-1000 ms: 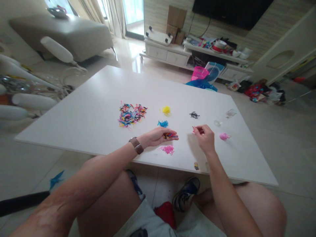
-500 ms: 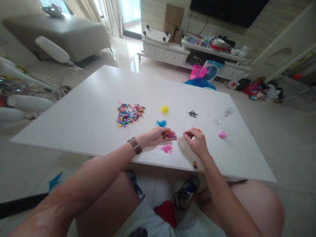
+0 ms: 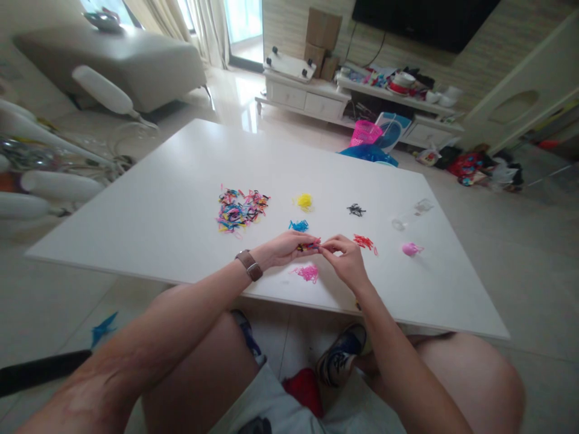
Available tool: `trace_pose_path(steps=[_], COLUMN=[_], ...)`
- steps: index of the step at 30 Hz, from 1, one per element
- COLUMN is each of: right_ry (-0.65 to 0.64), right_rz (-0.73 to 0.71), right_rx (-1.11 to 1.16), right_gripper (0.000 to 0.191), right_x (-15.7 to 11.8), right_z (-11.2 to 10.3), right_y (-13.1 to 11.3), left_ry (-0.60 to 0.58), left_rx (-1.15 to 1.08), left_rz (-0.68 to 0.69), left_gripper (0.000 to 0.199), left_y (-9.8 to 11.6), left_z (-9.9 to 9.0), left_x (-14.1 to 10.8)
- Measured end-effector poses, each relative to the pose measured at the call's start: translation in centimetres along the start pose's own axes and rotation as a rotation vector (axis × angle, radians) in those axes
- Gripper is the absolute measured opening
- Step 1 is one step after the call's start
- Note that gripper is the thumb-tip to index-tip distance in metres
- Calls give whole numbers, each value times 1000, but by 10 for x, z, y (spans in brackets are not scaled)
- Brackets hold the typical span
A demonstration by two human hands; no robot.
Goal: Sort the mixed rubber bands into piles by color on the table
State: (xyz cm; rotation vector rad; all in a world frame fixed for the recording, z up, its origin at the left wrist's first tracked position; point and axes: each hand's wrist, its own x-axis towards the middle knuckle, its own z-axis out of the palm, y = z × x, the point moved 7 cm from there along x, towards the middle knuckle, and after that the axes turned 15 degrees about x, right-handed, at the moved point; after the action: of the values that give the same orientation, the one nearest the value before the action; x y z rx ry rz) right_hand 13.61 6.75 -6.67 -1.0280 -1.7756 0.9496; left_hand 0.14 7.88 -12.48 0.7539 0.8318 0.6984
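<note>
My left hand [image 3: 286,246], palm up and cupped, holds a bunch of mixed-colour small rubber bands [image 3: 308,246]. At its fingertips my right hand [image 3: 344,258] pinches with thumb and forefinger at one of these bands; which colour is hard to see. Around the hands lie sorted heaps: blue bands [image 3: 298,226] and yellow bands [image 3: 304,202] beyond the left hand, pink bands [image 3: 308,273] nearer me, red bands [image 3: 363,242] just past the right hand, black bands [image 3: 356,210] farther back. A larger mixed-colour heap of bands [image 3: 240,210] spreads on the left.
On the right of the white table [image 3: 149,223] are a clear container [image 3: 398,223] lying down and a small pink object [image 3: 411,249]. A small yellow-and-dark figure [image 3: 358,305] is mostly hidden by my right forearm. White chairs [image 3: 61,182] stand to the left.
My right hand has moved left from beside the red bands to the left hand's fingertips, uncovering the red heap. My left hand stays nearly in place, still holding its bands.
</note>
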Motion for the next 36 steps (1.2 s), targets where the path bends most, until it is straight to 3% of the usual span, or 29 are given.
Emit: trace_pose_path(steps=[4,9,13,18,23,28,36], right_ry=[-53,133,116,-62,-52,-248,-107], right_rz=[-65,25,83,112,61,31,72], right_rx=[-42,-16,54,89,51,63,188], right_gripper=[15,17,18,22,30,22,21], right_x=[5,27,55,76,68,52,41], right_z=[-5,-23,-8,16,4,13,-2], right_y=[-7,20,42,42,24,13,22], left_ry=[-3,15,9,10,9,6,21], left_rx=[-38,-65,-61,-53,-55,-41,-46], left_rz=[20,7,25,50,27,35,-7], left_gripper=[14,16,14,16,16,19,18], left_y=[5,7,11,14,10,7,7], left_z=[1,-3,-5,-4,-7,-8,-6], left_x=[-2,-2,-2,-4,0,4,2])
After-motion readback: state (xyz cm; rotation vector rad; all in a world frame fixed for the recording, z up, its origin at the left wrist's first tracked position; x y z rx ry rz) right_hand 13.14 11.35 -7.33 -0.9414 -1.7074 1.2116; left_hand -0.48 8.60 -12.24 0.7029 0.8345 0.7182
